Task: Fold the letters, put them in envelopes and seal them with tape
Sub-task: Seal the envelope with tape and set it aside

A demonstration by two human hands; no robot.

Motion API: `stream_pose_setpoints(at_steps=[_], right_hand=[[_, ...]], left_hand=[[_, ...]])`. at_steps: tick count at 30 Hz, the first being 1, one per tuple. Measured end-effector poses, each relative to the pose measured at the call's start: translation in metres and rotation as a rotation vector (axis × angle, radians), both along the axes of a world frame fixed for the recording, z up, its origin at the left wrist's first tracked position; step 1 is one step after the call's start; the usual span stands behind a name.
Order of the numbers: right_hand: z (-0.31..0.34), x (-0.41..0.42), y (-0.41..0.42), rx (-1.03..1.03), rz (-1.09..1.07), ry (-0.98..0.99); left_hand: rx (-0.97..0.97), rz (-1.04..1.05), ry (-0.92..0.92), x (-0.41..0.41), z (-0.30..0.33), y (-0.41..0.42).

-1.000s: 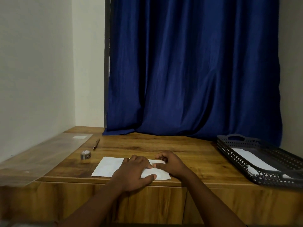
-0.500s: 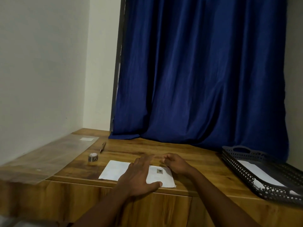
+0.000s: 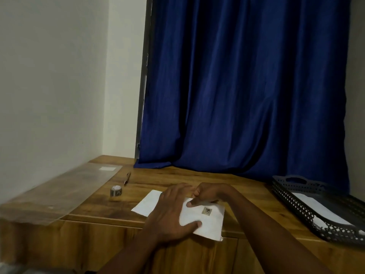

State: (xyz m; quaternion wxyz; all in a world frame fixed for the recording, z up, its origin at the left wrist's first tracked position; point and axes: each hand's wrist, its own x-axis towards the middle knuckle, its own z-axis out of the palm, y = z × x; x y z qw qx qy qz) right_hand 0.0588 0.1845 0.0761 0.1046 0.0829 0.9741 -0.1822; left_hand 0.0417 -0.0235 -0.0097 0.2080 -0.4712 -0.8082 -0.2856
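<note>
White envelope (image 3: 205,218) lay pinned under the flat left hand (image 3: 169,212) while the right hand (image 3: 209,194), fingers curled, pinched its far edge, apparently pressing the tape seal, so setting it aside seemed next.

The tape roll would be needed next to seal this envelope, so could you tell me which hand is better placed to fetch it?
Probably the left hand: it lies flat on the envelope, on the side where the tape roll stands. The right hand pinches the envelope's far edge, farther away.
</note>
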Motion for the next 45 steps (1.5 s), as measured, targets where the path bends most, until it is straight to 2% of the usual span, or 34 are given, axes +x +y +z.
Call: stream_pose_setpoints(at_steps=[4, 6, 10, 12, 14, 22, 27, 32, 35, 39, 45], right_hand=[[-0.005, 0.029, 0.030, -0.199, -0.186, 0.045], [-0.013, 0.048, 0.047, -0.276, -0.332, 0.095], [-0.033, 0.079, 0.069, -0.659, -0.541, 0.179], [-0.038, 0.090, 0.071, -0.856, -0.560, 0.220], [-0.038, 0.100, 0.069, -0.912, -0.540, 0.255], [-0.032, 0.123, 0.077, -0.818, -0.493, 0.421], [0.007, 0.153, 0.102, -0.802, -0.454, 0.568], [0.056, 0.198, 0.145, -0.728, -0.486, 0.716], [0.075, 0.224, 0.179, -0.658, -0.579, 0.768], [0.087, 0.245, 0.226, -0.558, -0.703, 0.841], [0.078, 0.245, 0.275, -0.241, -0.953, 0.793]], left_hand=[[0.178, 0.040, -0.090, -0.004, -0.005, 0.002], [0.187, 0.064, -0.085, -0.005, -0.005, 0.007], [-0.053, 0.143, -0.043, -0.010, -0.007, 0.012], [-0.179, 0.189, -0.046, -0.012, -0.007, 0.013], [-0.226, 0.212, -0.074, -0.013, -0.006, 0.015], [-0.217, 0.197, -0.196, -0.012, 0.007, 0.030], [-0.067, 0.009, -0.228, 0.016, 0.015, 0.081], [-0.066, -0.096, -0.184, 0.036, 0.022, 0.132], [-0.163, -0.087, -0.199, 0.043, 0.019, 0.153], [-0.458, -0.036, -0.210, 0.047, 0.002, 0.166], [-0.527, -0.015, -0.199, 0.043, 0.001, 0.165]])
